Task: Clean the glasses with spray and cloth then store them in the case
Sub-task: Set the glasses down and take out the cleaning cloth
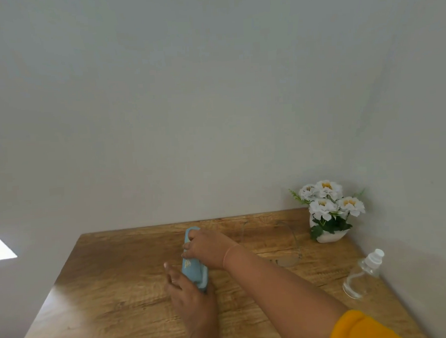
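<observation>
A light blue glasses case (pixel 193 267) with a small gold mark lies lengthwise in the middle of the wooden table (pixel 114 290). My right hand (pixel 208 247) grips its far end from the right. My left hand (pixel 189 294) holds its near end from the left. Thin-framed clear glasses (pixel 283 253) lie unfolded on the table to the right of the case, their temples pointing toward the wall. A clear spray bottle (pixel 363 275) with a white cap lies tilted near the table's right edge. I see no cloth.
A white pot of white flowers (pixel 327 215) stands in the back right corner against the wall. The table's left edge runs diagonally from the back left; a bright patch of floor (pixel 0 246) shows beyond it.
</observation>
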